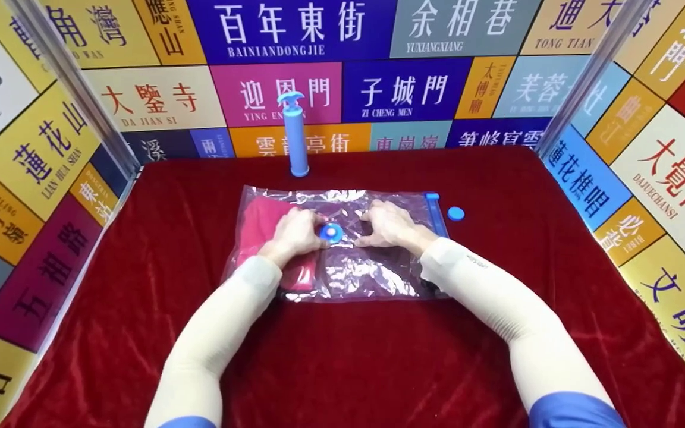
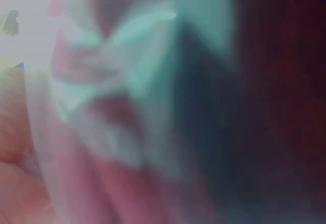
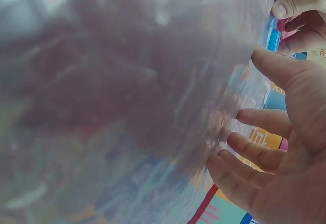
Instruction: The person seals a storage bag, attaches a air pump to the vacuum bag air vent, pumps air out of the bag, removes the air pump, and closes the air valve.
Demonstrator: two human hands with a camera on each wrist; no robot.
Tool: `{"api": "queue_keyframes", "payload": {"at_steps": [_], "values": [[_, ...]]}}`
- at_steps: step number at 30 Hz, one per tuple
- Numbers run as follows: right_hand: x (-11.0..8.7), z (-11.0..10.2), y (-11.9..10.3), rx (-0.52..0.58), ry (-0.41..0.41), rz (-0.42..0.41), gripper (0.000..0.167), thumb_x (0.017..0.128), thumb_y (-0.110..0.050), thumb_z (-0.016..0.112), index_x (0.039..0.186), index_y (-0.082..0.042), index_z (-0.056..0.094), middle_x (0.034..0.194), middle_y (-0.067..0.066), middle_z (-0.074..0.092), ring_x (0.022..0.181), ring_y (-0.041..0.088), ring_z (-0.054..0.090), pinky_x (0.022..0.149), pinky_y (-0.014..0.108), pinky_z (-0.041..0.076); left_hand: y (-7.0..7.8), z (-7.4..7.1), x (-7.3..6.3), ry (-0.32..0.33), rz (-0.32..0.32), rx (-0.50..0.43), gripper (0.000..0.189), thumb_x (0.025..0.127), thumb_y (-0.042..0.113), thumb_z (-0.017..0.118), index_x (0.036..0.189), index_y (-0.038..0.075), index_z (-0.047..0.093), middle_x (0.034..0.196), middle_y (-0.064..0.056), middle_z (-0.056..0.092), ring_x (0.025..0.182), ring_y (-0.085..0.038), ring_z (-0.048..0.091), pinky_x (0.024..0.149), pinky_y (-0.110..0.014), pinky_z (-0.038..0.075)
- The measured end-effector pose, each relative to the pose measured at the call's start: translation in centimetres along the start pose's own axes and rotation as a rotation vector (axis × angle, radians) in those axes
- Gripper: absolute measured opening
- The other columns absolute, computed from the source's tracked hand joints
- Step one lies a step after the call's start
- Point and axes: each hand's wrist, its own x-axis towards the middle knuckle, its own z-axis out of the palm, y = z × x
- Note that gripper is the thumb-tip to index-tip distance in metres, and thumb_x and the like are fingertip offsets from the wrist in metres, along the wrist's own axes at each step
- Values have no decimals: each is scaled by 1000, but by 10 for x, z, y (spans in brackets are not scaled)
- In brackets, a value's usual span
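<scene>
A clear vacuum storage bag [image 1: 372,276] lies on the table with a folded pinkish-red cloth [image 1: 265,215] inside its left part. Near the bag's middle sits a round blue valve [image 1: 332,233]. My left hand [image 1: 296,232] pinches the left side of this valve between thumb and fingers. To the right of the valve, my right hand [image 1: 391,224] has its fingers spread, fingertips touching the clear film. In the right wrist view, the right hand [image 3: 275,127] shows slightly bent fingers against the plastic. The left wrist view is blurred by close film.
A blue hand pump [image 1: 297,139] stands upright behind the bag. Right of the bag's blue zip strip [image 1: 436,217] lies a round blue cap [image 1: 455,213]. Dark red velvet [image 1: 366,362] covers the table, and sign-patterned panels [image 1: 277,95] rise at the back and sides.
</scene>
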Motion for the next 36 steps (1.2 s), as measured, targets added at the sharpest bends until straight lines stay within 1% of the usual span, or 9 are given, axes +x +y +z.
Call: {"api": "queue_keyframes", "payload": {"at_steps": [5, 12, 20, 25, 28, 32, 36], "values": [[0, -1, -1, 2, -5, 12, 72, 93, -60, 86, 151, -20, 72, 140, 15, 64, 137, 42, 60, 113, 62, 58, 1, -3, 1, -12, -2, -11, 65, 85, 38, 98, 144, 23, 77, 142, -7, 81, 131, -35, 75, 111, -51, 61], [2, -2, -1, -5, -13, 25, 73, 93, -61, 86, 153, -22, 71, 143, 15, 63, 138, 41, 60, 115, 62, 57, 2, -7, 1, -21, -15, -40, 68, 84, 39, 99, 145, 21, 76, 144, -7, 80, 135, -34, 74, 115, -50, 60], [1, 1, 1, -16, -2, 12, 73, 92, -61, 86, 152, -22, 72, 143, 16, 64, 137, 43, 62, 114, 62, 58, 2, -9, 2, -11, -11, -58, 53, 89, 35, 96, 137, 19, 81, 136, -7, 83, 131, -33, 76, 114, -50, 61], [0, 2, 2, -23, 2, 14, 72, 92, -61, 85, 152, -22, 72, 142, 16, 64, 136, 42, 63, 113, 60, 59, 3, -14, 4, 27, -34, -69, 52, 92, 44, 93, 133, 15, 81, 127, -9, 85, 124, -34, 77, 109, -51, 62], [1, 2, 2, -26, 3, 18, 71, 92, -61, 85, 151, -22, 72, 142, 15, 64, 135, 41, 63, 113, 60, 59, 2, -17, 6, 55, -56, -90, 57, 94, 44, 91, 139, 11, 77, 126, -12, 84, 123, -36, 77, 111, -52, 62], [1, 1, 1, -28, 3, 15, 71, 92, -61, 86, 151, -22, 73, 142, 16, 64, 137, 41, 62, 113, 62, 59, 0, -21, 11, 99, -88, -110, 66, 98, 39, 87, 151, 7, 68, 139, -17, 79, 132, -39, 74, 118, -53, 59], [1, 1, 0, -24, -1, 14, 72, 93, -60, 86, 151, -21, 72, 145, 17, 63, 141, 42, 61, 116, 63, 57, -3, -30, 19, 168, -121, -146, 68, 97, 40, 86, 153, 7, 66, 147, -18, 76, 138, -40, 71, 120, -53, 58]]}}
